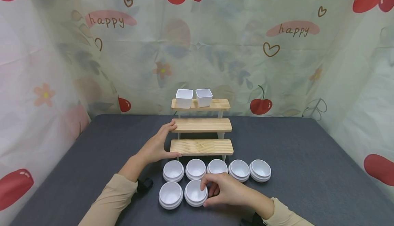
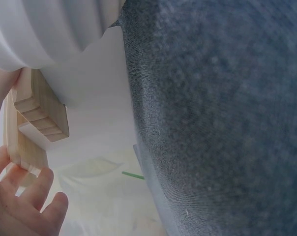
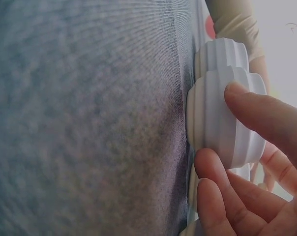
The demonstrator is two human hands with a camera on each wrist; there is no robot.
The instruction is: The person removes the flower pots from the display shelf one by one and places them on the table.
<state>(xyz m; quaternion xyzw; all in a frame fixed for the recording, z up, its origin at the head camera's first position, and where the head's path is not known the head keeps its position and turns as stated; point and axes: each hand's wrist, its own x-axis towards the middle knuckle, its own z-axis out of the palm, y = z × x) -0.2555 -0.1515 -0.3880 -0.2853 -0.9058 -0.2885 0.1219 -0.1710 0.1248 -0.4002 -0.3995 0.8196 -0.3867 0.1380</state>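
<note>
My right hand (image 1: 226, 191) pinches the right side of a white ribbed bowl (image 1: 196, 192) in the front row. In the right wrist view the thumb (image 3: 252, 105) lies along that bowl's ribbed wall (image 3: 220, 115), with fingertips low on its side, close to the cloth. My left hand (image 1: 157, 143) is spread at the left end of a three-tier wooden stand (image 1: 201, 146). Its thumb touches the front left corner of the lowest board, and its fingertips rest at the end of the middle board (image 1: 203, 125). Another white bowl (image 1: 170, 194) stands left of the pinched one.
A row of several white bowls (image 1: 239, 170) stands just in front of the stand. Two square white cups (image 1: 184, 98) sit on the top board (image 1: 220, 104). Dark grey cloth (image 1: 295, 171) covers the table, and a printed curtain (image 1: 215, 24) hangs around it.
</note>
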